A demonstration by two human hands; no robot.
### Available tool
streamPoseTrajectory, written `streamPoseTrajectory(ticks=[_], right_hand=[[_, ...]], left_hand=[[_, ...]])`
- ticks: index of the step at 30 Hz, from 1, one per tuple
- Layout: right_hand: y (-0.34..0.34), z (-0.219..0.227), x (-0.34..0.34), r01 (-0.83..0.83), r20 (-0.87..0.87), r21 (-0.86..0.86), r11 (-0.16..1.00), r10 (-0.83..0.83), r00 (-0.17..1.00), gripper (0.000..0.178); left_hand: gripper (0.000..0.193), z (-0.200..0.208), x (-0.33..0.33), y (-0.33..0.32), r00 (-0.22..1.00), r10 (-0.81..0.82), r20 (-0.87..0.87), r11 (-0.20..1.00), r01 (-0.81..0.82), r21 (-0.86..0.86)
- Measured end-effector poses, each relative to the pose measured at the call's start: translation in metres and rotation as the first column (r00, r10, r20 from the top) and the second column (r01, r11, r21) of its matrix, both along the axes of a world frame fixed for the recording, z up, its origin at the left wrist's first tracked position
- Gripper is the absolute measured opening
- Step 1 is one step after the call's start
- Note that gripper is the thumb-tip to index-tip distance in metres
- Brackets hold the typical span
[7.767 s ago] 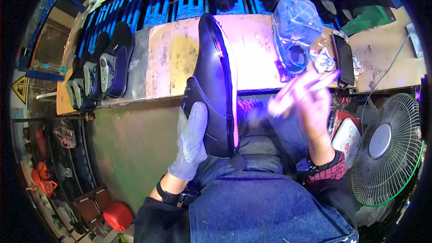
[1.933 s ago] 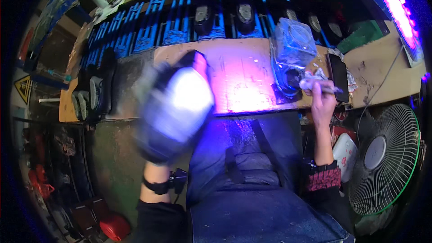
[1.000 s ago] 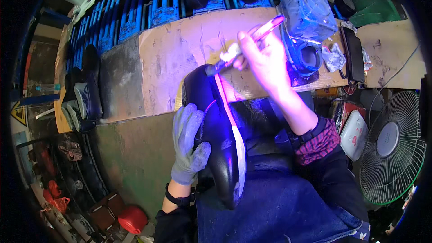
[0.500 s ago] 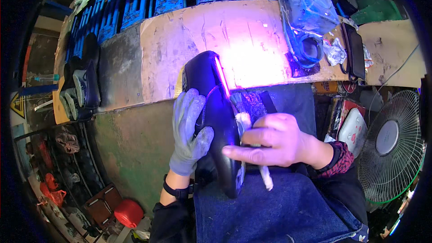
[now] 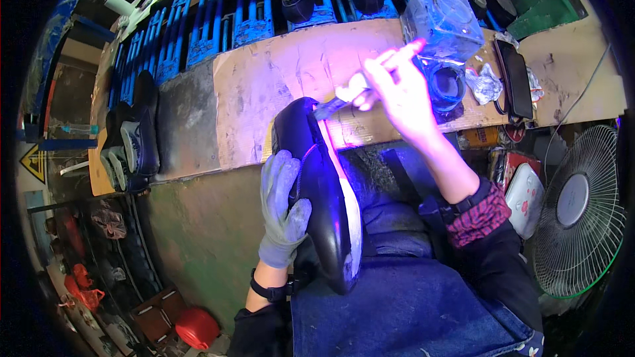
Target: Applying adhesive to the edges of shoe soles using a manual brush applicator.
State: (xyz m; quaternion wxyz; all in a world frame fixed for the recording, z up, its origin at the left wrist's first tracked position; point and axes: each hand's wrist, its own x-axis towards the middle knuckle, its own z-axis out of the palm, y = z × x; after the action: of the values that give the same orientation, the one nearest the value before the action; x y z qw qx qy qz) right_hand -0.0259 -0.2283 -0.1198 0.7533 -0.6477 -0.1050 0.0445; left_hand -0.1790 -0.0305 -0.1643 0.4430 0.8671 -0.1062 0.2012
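A black shoe is held over my lap, its heel end toward me or away I cannot tell, with a pale strip along the right side of its sole. My left hand, in a grey glove, is closed round the shoe's left side. Bare and brightly lit, my right hand grips a brush by its whitish handle. The dark bristles touch or nearly touch the sole edge near the shoe's far end. Some of my right fingers stick out toward the blue container.
Cardboard covers the bench under purplish light. At the right stand a bluish plastic container and a round pot. Several shoes lie at the bench's left end; others sit on a blue rack. A fan stands at right.
My right hand has moved up and away from me, bringing the brush from beside the shoe's middle to its far end. My left hand keeps its hold on the shoe.
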Motion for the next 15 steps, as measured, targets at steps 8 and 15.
streamPoseTrajectory(ticks=[8,15], right_hand=[[0.0,0.009,-0.022,-0.159,-0.166,0.028,0.987,0.162,0.973,0.019],[0.02,-0.001,0.001,-0.052,-0.109,-0.022,0.998,0.049,0.993,0.018]], left_hand=[[0.058,0.001,0.0,0.004,0.999,-0.022,-0.032,1.0,0.023,0.012],[0.059,-0.002,-0.002,0.004,0.999,-0.032,-0.017,0.999,0.032,0.001]])
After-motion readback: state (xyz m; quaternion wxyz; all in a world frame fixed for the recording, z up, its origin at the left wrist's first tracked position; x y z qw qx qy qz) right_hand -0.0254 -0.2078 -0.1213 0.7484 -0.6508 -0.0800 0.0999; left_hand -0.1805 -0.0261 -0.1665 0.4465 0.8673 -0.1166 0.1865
